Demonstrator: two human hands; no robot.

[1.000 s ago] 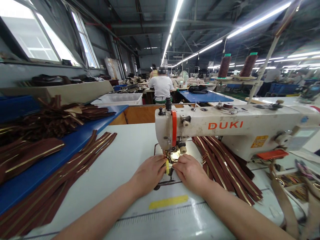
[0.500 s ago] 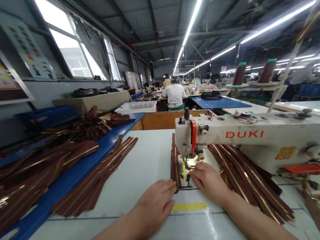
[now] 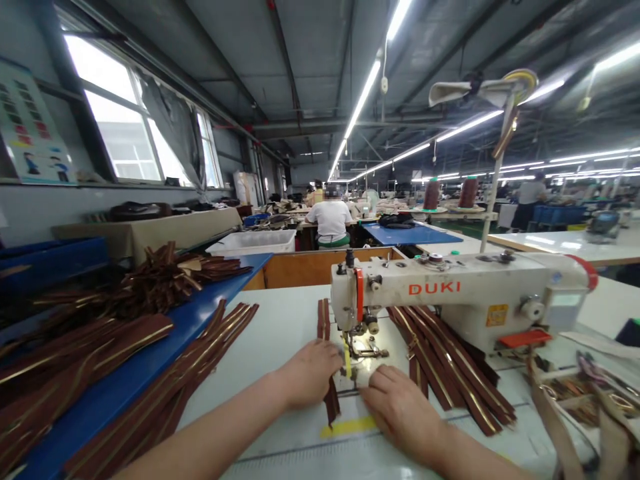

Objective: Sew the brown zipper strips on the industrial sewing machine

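Observation:
A brown zipper strip with a gold line of teeth lies lengthwise just left of the sewing machine's needle area. Over its middle is my left hand, fingers closed together on it; the strip's near end shows below the hand. My right hand rests at the near side of the lit needle plate, with its fingers curled together. Whatever its fingertips hold, if anything, is hidden. The white sewing machine stands beyond both hands, its presser foot above the plate.
Several brown zipper strips fan out under the machine arm, and more lie at left. A blue table carries heaped strips. At right stands a box of small metal parts. A person in white sits ahead.
The view has swung right and up. My left hand has gone forward along the zipper strip, which has shifted towards me. My right hand has drawn back from the presser foot.

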